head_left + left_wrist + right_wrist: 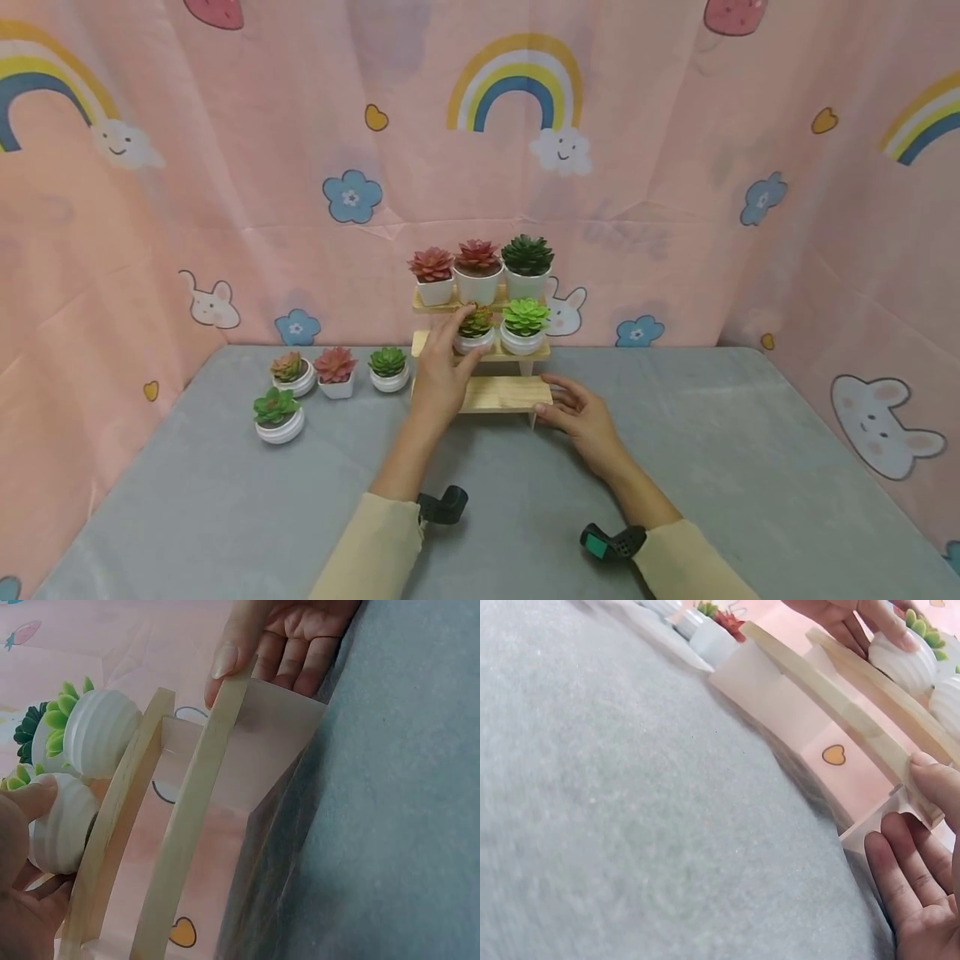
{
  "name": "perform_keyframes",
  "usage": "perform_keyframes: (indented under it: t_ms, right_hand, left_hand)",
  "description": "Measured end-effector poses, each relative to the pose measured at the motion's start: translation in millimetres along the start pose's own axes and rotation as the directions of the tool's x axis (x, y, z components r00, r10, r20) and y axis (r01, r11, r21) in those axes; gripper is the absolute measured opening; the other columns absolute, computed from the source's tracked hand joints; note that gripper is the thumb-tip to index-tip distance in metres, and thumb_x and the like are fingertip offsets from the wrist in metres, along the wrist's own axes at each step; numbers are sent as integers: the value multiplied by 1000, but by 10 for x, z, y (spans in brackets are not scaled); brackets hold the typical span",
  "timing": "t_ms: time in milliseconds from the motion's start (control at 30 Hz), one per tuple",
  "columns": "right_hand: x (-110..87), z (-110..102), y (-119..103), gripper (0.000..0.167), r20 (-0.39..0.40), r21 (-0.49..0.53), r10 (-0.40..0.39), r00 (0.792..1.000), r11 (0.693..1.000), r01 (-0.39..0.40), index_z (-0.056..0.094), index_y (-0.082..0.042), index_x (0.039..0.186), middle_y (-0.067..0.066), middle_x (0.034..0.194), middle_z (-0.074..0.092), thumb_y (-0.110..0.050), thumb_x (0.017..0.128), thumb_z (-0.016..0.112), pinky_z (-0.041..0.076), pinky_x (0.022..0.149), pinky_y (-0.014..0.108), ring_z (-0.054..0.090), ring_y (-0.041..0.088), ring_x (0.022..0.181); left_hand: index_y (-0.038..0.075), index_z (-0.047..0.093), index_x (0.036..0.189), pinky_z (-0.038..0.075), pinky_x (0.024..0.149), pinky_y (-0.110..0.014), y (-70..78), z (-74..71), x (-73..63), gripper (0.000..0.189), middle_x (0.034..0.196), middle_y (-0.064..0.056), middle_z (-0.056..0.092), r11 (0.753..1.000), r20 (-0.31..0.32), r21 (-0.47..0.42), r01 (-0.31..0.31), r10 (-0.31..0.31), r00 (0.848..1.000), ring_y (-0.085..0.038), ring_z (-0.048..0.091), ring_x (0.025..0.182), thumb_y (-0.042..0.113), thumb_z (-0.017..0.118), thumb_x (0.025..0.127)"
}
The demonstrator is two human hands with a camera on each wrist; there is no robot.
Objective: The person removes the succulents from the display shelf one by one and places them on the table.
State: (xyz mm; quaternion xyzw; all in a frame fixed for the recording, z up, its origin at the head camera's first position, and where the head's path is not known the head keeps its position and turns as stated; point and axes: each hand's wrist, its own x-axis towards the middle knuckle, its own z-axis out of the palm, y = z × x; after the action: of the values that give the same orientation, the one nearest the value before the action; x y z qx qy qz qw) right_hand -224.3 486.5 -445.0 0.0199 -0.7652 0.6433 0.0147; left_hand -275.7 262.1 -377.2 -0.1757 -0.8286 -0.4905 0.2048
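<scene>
A three-step wooden display stand [510,395] with pale translucent sides stands at the back of the table. My left hand [438,375] pinches the ribbed white pot of a small green-brown succulent [476,323], which is on the middle step; in the left wrist view the white pot [63,825] sits between thumb and fingers. Beside it is a bright green succulent [525,318]. With my right hand [588,422] I hold the right end of the bottom step, thumb on the board's edge [840,697] and fingers against the side panel.
The top step bears two reddish succulents [477,271] and a dark green one [527,267]. Several more potted succulents, among them a green one [277,417] and a pink one [335,371], stand on the grey table [225,500] left of the stand. A pink printed curtain [637,250] hangs behind.
</scene>
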Motion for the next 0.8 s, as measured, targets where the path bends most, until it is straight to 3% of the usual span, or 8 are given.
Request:
perform_keyframes:
  t_ms: [200,400,633,800]
  right_hand:
    - [20,9,-4,59,6,16,-4,1000,1000,3,48,-3,147,31,138,58,-13,94,72,60,87,25,69,2,102]
    - [2,2,15,60,3,13,14,1000,1000,-14,47,-4,148,30,139,58,-14,94,72,60,88,26,70,5,105]
    - [21,10,8,61,-15,-14,27,1000,1000,-28,47,-6,148,27,141,58,-18,94,74,61,87,26,70,10,109]
    - [19,31,0,62,-8,-25,18,1000,1000,-18,47,-6,148,28,140,58,-19,94,73,61,87,26,70,9,107]
  left_hand:
    - [22,57,142,51,102,-51,47,-169,-23,59,138,-11,62,1000,10,-20,1,-1,1000,-30,58,127,16,78,88]
    - [25,57,143,52,102,-53,98,-376,-155,59,142,-12,59,999,24,-3,32,-32,999,-32,58,127,19,78,88]
    - [21,57,142,52,103,-54,34,-681,-277,60,141,-14,60,999,-30,22,-35,36,999,-33,58,130,16,79,87]
    - [18,56,142,53,100,-52,-27,-888,-364,60,139,-14,60,999,-60,31,-31,33,998,-32,59,125,12,79,87]
